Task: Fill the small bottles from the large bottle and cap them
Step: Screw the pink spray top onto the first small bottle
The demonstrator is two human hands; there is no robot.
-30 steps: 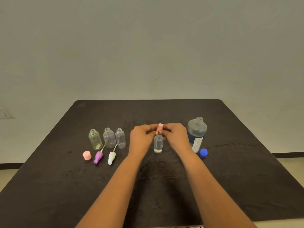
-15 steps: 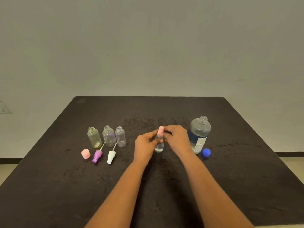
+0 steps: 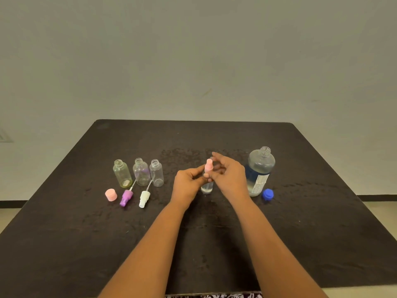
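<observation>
Two hands meet at one small bottle [image 3: 207, 187], which stands on the table [image 3: 322, 233] with its long axis vertical and its pink spray cap [image 3: 208, 166] pointing up. The left hand [image 3: 185, 184] pinches its neck. The right hand [image 3: 231, 175], fingers loosely spread, curves round the cap's right side. The large bottle [image 3: 260, 168] stands upright just right of that hand.

A person is at work here, and 2 arms and 2 hands are the parts of them on show. The left forearm [image 3: 154, 244] and the right forearm [image 3: 272, 244] are bare along all the length that shows, slim and smooth, broadening toward the elbows. The left hand [image 3: 187, 183] and the right hand [image 3: 229, 179] are bare too, with slender fingers. The nails are too small to make out. Low between the arms sits a narrow strip of cloth [image 3: 214, 295], dark with a white leafy pattern. Whether it is clothing cannot be told.
</observation>
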